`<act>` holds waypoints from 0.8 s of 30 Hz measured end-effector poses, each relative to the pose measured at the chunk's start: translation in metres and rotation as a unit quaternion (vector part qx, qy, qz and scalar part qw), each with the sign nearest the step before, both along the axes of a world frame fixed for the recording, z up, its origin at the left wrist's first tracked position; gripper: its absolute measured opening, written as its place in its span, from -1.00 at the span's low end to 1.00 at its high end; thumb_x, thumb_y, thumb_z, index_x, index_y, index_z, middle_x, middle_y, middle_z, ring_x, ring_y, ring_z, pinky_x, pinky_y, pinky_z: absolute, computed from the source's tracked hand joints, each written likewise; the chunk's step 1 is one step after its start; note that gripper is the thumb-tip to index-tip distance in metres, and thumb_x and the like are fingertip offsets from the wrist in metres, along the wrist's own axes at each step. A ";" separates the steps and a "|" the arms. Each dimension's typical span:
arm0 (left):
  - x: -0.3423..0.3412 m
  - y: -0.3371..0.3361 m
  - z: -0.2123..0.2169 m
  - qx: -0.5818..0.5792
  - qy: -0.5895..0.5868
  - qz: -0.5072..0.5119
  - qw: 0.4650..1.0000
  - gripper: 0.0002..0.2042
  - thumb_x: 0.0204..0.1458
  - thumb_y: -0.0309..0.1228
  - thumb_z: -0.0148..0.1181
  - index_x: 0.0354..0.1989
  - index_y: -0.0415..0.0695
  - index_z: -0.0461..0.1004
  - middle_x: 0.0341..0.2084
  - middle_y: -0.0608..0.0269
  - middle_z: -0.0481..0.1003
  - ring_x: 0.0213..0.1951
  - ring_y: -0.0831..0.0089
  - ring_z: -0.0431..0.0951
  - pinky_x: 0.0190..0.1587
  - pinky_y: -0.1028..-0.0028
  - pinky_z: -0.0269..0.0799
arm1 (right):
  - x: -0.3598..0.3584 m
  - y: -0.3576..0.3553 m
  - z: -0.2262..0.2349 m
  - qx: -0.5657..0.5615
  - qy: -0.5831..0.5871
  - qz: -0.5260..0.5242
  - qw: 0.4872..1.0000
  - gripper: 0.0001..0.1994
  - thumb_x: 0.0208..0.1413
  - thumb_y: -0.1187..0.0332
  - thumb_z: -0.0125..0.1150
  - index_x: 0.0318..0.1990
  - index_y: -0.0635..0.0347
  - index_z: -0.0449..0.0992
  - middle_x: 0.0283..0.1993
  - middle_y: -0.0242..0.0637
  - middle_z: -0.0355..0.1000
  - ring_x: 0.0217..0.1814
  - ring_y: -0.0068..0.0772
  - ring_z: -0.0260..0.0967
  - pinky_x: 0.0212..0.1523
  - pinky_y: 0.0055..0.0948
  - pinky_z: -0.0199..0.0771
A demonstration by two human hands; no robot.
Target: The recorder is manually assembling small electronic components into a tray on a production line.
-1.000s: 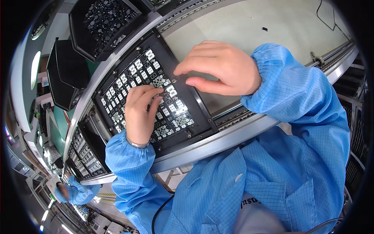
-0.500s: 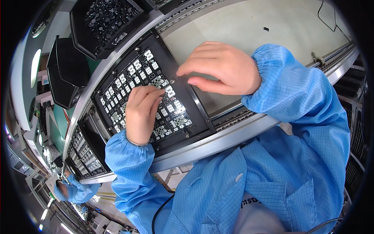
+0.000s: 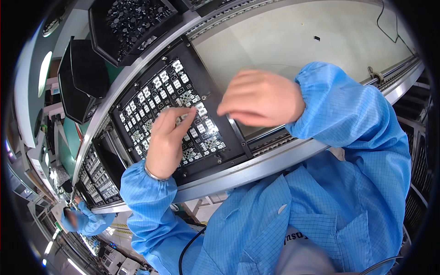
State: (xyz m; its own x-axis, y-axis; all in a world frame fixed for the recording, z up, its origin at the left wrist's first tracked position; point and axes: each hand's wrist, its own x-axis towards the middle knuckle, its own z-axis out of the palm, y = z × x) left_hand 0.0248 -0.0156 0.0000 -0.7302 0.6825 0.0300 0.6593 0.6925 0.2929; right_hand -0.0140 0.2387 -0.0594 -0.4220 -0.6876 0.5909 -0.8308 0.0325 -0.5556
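Observation:
A circuit board panel point(image 3: 158, 101) covered with rows of small white-topped parts sits in a black carrier frame point(image 3: 235, 137) on the line in front of me. Over the panel's middle, my left hand point(image 3: 167, 142) is closed, its thumb and forefinger pinched near the white parts. Whatever lies between those fingertips is too small to make out. To the right, above the carrier's edge, my right hand point(image 3: 263, 98) is slightly blurred by motion. Its fingers are bent and pressed together, and their tips point toward the panel; any small thing in them is hidden.
Beyond the metal rail point(image 3: 256, 166), a black bin point(image 3: 133, 30) holds many small dark parts, with another black bin point(image 3: 81, 78) beside it. A second panel point(image 3: 98, 176) lies farther left, near a person in blue point(image 3: 85, 221). A small black piece point(image 3: 316, 38) rests on the pale surface.
My right hand has come nearer to me, its thumb and fingers closing together. My left hand has shifted slightly, its pinched fingertips now beside the white parts at the panel's right.

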 end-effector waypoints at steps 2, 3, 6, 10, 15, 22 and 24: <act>0.005 -0.002 0.003 -0.003 -0.028 0.014 1.000 -0.40 -0.33 -0.80 -0.03 0.07 -0.34 0.33 -0.20 0.00 0.42 -0.12 0.03 0.41 -0.04 0.25 0.33 | 0.001 -0.007 -0.001 -0.006 0.046 0.075 0.996 -0.83 -0.07 0.44 0.20 -0.26 0.19 0.47 -0.24 -0.30 0.39 -0.12 -0.23 0.32 -0.06 -0.25 0.34; 0.008 -0.002 0.004 0.018 -0.054 0.039 0.998 -0.40 -0.28 -0.81 -0.05 0.10 -0.32 0.30 -0.18 -0.02 0.42 -0.11 0.02 0.41 -0.03 0.25 0.32 | 0.005 -0.009 -0.003 0.005 0.047 0.098 0.994 -0.83 -0.12 0.42 0.24 -0.32 0.19 0.47 -0.23 -0.32 0.36 -0.06 -0.25 0.27 -0.03 -0.26 0.33; 0.005 -0.008 0.017 0.076 -0.133 0.095 0.984 -0.46 -0.09 -0.79 -0.10 0.16 -0.28 0.24 -0.07 -0.06 0.41 -0.05 0.03 0.41 0.04 0.30 0.31 | 0.008 -0.009 -0.005 0.064 0.082 0.115 0.988 -0.84 -0.15 0.40 0.26 -0.37 0.19 0.47 -0.26 -0.33 0.36 -0.07 -0.23 0.28 -0.04 -0.26 0.34; -0.016 -0.028 0.049 0.096 -0.096 0.179 0.974 -0.56 0.00 -0.72 -0.05 0.10 -0.18 0.34 -0.05 0.03 0.43 0.00 0.19 0.43 0.03 0.42 0.31 | 0.011 -0.007 0.001 0.072 0.070 0.102 0.990 -0.85 -0.11 0.36 0.25 -0.40 0.21 0.46 -0.25 -0.28 0.36 -0.09 -0.21 0.29 0.01 -0.25 0.35; -0.083 -0.129 0.082 0.162 0.242 0.325 0.900 -0.77 -0.04 -0.66 -0.01 -0.19 -0.21 0.43 -0.31 0.11 0.43 -0.32 0.34 0.45 -0.26 0.45 0.38 | 0.010 0.000 0.030 0.151 0.088 0.107 0.979 -0.82 -0.10 0.31 0.26 -0.42 0.22 0.47 -0.26 -0.26 0.38 -0.09 -0.21 0.31 0.04 -0.25 0.34; -0.211 -0.307 0.021 0.023 0.142 0.347 0.927 -0.39 -0.23 -0.36 0.26 0.13 -0.06 0.33 0.05 -0.14 0.26 0.02 -0.04 0.37 0.11 0.26 0.30 | 0.021 -0.002 0.061 0.229 0.044 0.005 0.972 -0.81 -0.13 0.28 0.28 -0.56 0.19 0.46 -0.41 -0.34 0.39 -0.23 -0.24 0.34 -0.17 -0.31 0.34; -0.262 -0.377 -0.036 -0.007 0.167 0.304 0.938 -0.39 -0.19 -0.31 0.23 0.16 -0.02 0.30 0.17 -0.08 0.15 0.05 -0.06 0.34 0.11 0.25 0.30 | 0.025 -0.009 0.061 0.265 0.027 -0.013 0.964 -0.83 -0.12 0.32 0.27 -0.55 0.20 0.46 -0.42 -0.34 0.40 -0.24 -0.23 0.34 -0.15 -0.28 0.34</act>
State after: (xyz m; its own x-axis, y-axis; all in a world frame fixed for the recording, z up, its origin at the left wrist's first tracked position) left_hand -0.2369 -0.3929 -0.0363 -0.9362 0.1456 0.3200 0.1949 0.9725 0.1277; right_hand 0.0110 0.2300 0.0011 -0.4227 -0.8881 0.1806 -0.8525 0.3221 -0.4117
